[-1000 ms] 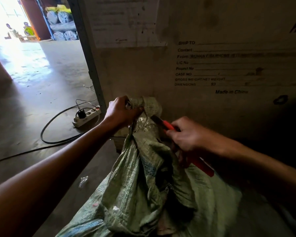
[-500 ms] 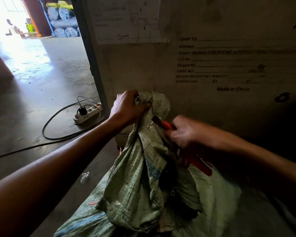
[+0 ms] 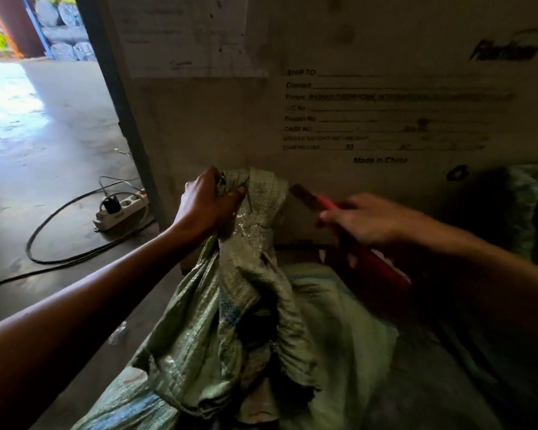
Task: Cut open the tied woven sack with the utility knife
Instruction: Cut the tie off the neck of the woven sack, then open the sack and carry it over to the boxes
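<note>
A pale green woven sack (image 3: 236, 321) stands in front of me, its top gathered into a bunch. My left hand (image 3: 208, 206) grips that bunched neck and holds it up. My right hand (image 3: 367, 221) is closed around a red utility knife (image 3: 382, 265). The knife's dark blade (image 3: 302, 193) sticks out to the upper left, just right of the sack's neck and apart from it. The right hand and the knife are blurred. Below the neck the sack gapes, with dark contents showing inside.
A big crate wall (image 3: 354, 119) with printed shipping text rises right behind the sack. A white power strip (image 3: 121, 209) and a looping black cable (image 3: 59, 249) lie on the concrete floor at left. Another green sack (image 3: 531, 206) sits at far right. Stacked sacks fill the bright doorway (image 3: 66, 35).
My right hand has pulled the knife away from the sack to the right, so the blade now stands clear of the neck. My left hand has lifted the neck slightly.
</note>
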`<state>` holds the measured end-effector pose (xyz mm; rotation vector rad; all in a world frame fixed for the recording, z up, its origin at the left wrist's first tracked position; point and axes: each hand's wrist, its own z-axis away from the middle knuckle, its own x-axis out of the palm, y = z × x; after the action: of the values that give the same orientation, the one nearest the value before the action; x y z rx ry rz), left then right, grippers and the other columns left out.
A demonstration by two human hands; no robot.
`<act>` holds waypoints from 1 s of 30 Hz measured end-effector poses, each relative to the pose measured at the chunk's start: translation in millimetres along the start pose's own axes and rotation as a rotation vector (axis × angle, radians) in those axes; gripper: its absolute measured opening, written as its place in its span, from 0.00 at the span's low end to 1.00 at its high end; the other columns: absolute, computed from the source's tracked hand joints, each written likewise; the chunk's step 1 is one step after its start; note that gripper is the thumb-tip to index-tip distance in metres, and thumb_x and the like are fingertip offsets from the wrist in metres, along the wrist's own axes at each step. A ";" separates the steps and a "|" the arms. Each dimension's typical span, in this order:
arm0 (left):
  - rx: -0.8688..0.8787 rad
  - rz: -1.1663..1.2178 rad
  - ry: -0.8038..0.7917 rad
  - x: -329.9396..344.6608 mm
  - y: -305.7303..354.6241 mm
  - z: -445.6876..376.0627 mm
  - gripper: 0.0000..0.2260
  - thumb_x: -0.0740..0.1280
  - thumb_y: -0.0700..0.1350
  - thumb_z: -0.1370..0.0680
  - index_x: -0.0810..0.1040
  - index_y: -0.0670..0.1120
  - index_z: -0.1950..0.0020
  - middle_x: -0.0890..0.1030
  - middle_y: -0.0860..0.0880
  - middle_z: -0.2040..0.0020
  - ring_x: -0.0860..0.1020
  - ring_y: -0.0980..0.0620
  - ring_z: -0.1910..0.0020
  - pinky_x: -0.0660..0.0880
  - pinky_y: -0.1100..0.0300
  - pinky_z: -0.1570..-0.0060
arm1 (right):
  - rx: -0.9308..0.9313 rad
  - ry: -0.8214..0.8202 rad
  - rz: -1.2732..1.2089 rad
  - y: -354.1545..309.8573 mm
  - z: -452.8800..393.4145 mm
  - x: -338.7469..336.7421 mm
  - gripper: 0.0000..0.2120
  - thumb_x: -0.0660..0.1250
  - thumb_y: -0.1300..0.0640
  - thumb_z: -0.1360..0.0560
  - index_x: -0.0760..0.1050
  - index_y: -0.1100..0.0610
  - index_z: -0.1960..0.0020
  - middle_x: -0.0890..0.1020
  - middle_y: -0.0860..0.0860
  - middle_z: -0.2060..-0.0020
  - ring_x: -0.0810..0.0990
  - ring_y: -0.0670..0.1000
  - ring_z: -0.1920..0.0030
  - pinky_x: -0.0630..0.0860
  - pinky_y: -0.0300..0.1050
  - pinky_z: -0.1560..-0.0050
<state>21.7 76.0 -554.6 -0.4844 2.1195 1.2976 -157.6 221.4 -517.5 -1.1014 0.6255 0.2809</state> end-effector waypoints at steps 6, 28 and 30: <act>0.146 0.053 -0.246 59.7 44.4 43.3 0.15 0.66 0.54 0.25 0.73 0.45 0.47 0.78 0.50 0.54 0.75 0.51 0.56 0.68 0.59 0.61 | 0.129 0.264 0.276 156.0 -14.0 -27.1 0.30 0.46 0.40 0.23 0.71 0.61 0.37 0.80 0.61 0.53 0.76 0.57 0.55 0.74 0.50 0.50; 0.012 0.067 -0.293 90.1 48.9 50.5 0.14 0.68 0.55 0.26 0.81 0.48 0.47 0.82 0.52 0.55 0.80 0.53 0.56 0.72 0.63 0.57 | -0.184 0.164 -0.448 154.9 -15.6 32.7 0.10 0.64 0.52 0.25 0.81 0.54 0.59 0.83 0.50 0.66 0.81 0.43 0.67 0.77 0.35 0.65; -0.010 0.056 -0.377 82.5 43.4 41.5 0.15 0.68 0.58 0.28 0.82 0.51 0.47 0.84 0.53 0.53 0.81 0.55 0.54 0.75 0.61 0.54 | -0.235 0.076 -0.499 131.0 -16.4 45.5 0.08 0.66 0.53 0.26 0.80 0.53 0.49 0.84 0.47 0.57 0.84 0.45 0.56 0.80 0.38 0.56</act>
<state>-53.4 132.8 -594.0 -0.1664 1.8226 1.3140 -193.3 260.2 -646.8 -1.4597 0.3705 -0.1233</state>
